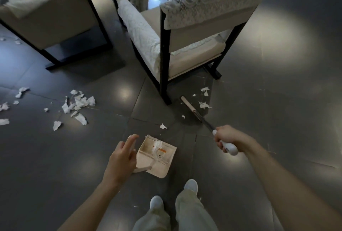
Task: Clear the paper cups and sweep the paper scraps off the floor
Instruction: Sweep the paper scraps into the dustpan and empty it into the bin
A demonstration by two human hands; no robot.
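Observation:
My right hand (224,139) is shut on the white grip of a broom (201,119), whose beige head rests on the dark floor by the chair leg. Small paper scraps (203,104) lie around that head. A beige dustpan (157,158) sits on the floor in front of my feet, holding a few scraps and something orange. My left hand (123,158) hovers just left of the dustpan, fingers apart, close to its handle; I cannot tell if it touches it. A larger pile of torn paper (77,104) lies on the floor at the left. No paper cup shows clearly.
A lace-covered armchair (187,33) with black legs stands straight ahead, right behind the broom head. A second beige chair (48,18) stands at the upper left. More scraps (4,106) trail to the left edge. My feet (174,195) stand behind the dustpan.

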